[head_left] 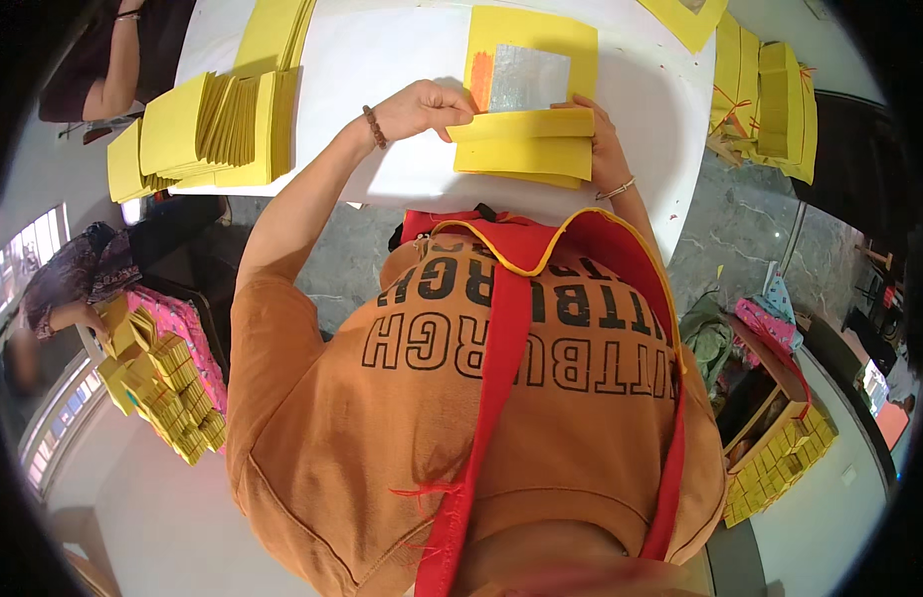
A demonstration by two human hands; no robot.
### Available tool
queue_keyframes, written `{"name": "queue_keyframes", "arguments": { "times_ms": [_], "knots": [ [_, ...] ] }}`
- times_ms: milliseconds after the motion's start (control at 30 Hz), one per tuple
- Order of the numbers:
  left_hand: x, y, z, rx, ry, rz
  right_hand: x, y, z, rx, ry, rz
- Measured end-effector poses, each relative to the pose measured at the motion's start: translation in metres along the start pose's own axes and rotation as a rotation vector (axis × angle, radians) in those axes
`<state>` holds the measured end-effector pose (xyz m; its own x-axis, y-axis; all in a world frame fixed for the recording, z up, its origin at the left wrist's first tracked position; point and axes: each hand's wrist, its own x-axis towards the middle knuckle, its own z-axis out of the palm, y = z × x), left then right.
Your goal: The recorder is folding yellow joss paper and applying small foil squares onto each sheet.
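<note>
While the left hand (427, 107) pinched the left end of a folded yellow paper (526, 126), the right hand (607, 149) held its right end; location, white table (382, 45), near its front edge; just beyond the fold, a silver rectangle (529, 80) and orange strip (481, 80) showed; at left, yellow stacks (178, 121).

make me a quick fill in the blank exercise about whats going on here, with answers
1. The left hand and right hand touch a folded sheet coloured ____.
2. The brown beaded bracelet is on the ____ wrist.
3. Beside the silvery patch runs an ____ strip.
4. The apron strap is coloured ____.

Missing words: yellow; left; orange; red
</note>
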<state>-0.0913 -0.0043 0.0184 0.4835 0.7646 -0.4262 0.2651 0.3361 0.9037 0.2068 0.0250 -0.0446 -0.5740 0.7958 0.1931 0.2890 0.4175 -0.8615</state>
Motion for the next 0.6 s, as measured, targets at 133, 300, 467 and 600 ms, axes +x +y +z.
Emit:
{"name": "queue_keyframes", "arguments": {
  "times_ms": [133, 300, 467, 600],
  "knots": [
    [-0.001, -0.001, 0.000, -0.011, -0.002, 0.009, -0.001, -0.001, 0.001, -0.019, -0.008, 0.025],
    [-0.007, 0.003, -0.001, 0.105, 0.003, -0.009, -0.001, 0.000, -0.001, 0.020, 0.007, 0.006],
    [-0.018, 0.018, 0.012, 0.338, 0.205, 0.387, -0.010, 0.021, 0.010, 0.418, 0.106, 0.235],
    [0.005, -0.013, 0.027, 0.758, 0.405, 0.412, -0.009, 0.010, 0.014, 0.544, 0.166, 0.363]
  ]
}}
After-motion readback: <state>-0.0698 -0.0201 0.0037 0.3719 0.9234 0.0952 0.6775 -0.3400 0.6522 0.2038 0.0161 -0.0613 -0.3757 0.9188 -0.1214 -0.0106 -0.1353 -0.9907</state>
